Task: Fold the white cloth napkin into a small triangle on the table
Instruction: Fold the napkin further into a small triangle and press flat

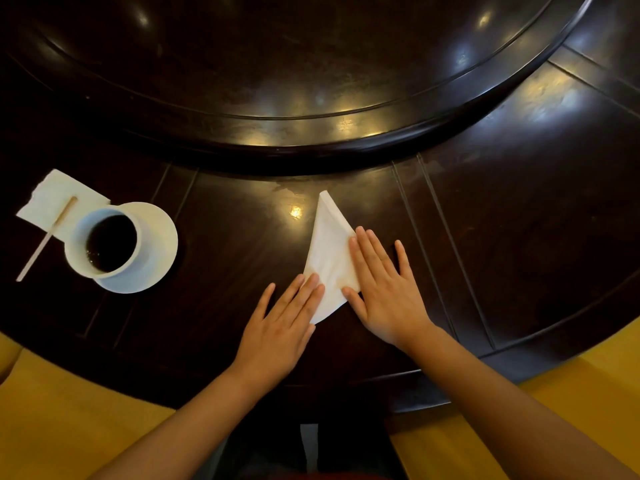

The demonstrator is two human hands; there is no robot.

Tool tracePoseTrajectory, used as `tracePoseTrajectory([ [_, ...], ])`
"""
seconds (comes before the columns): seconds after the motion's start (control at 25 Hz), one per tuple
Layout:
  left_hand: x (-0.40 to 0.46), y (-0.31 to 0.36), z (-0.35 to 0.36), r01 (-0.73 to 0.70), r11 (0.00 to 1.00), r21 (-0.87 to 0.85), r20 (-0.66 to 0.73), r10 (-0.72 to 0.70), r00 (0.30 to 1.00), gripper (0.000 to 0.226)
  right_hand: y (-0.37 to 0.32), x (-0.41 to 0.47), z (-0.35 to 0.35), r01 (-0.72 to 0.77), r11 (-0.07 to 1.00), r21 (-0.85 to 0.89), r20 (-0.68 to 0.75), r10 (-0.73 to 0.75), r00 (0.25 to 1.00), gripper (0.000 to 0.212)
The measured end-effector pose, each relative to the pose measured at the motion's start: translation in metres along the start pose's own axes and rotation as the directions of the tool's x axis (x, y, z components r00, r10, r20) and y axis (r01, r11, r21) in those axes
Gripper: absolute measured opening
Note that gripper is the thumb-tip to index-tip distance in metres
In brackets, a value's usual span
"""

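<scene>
The white napkin lies on the dark wooden table as a narrow triangle, its sharp tip pointing away from me. My left hand lies flat with straight fingers, its fingertips pressing the napkin's near left corner. My right hand is also flat, fingers spread, covering the napkin's right edge and corner. Both palms hide part of the cloth's near side.
A white cup of dark drink on a white saucer stands at the left. Behind it lies a paper napkin with a wooden stirrer across it. A raised round turntable fills the table's middle. Yellow seat cushions flank me.
</scene>
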State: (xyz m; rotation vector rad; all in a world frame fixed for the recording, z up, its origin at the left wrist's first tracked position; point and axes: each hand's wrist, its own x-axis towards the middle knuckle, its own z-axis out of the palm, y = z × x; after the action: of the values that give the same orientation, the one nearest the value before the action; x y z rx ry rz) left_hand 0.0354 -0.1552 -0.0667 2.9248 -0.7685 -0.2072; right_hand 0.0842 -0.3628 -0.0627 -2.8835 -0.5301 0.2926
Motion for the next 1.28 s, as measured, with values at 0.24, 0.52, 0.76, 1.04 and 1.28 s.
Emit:
tracePoseTrajectory([
  [0.24, -0.01, 0.046, -0.013, 0.225, 0.971, -0.081, -0.005, -0.226, 0.974, 0.064, -0.005, -0.007, -0.001, -0.022, 1.0, -0.015, -0.022, 0.021, 1.0, 0.062],
  [0.52, 0.011, 0.062, -0.001, 0.257, 0.961, -0.102, 0.043, -0.254, 0.966, 0.067, 0.029, 0.007, -0.02, 0.351, 0.933, -0.077, 0.073, -0.346, 0.936, 0.053],
  [0.76, 0.009, 0.053, 0.006, 0.207, 0.971, -0.12, 0.021, -0.206, 0.978, 0.065, 0.04, 0.023, -0.022, 0.445, 0.888, -0.112, 0.185, -0.421, 0.888, 0.053],
  [1.04, -0.007, 0.024, 0.005, 0.283, 0.951, -0.122, 0.012, -0.284, 0.959, 0.063, 0.004, 0.044, -0.018, 0.465, 0.875, -0.135, 0.187, -0.438, 0.879, 0.053],
  [1.28, -0.04, -0.011, 0.004, 0.351, 0.932, -0.088, 0.008, -0.351, 0.936, 0.062, -0.046, 0.065, -0.009, 0.518, 0.844, -0.138, 0.2, -0.489, 0.849, 0.054],
])
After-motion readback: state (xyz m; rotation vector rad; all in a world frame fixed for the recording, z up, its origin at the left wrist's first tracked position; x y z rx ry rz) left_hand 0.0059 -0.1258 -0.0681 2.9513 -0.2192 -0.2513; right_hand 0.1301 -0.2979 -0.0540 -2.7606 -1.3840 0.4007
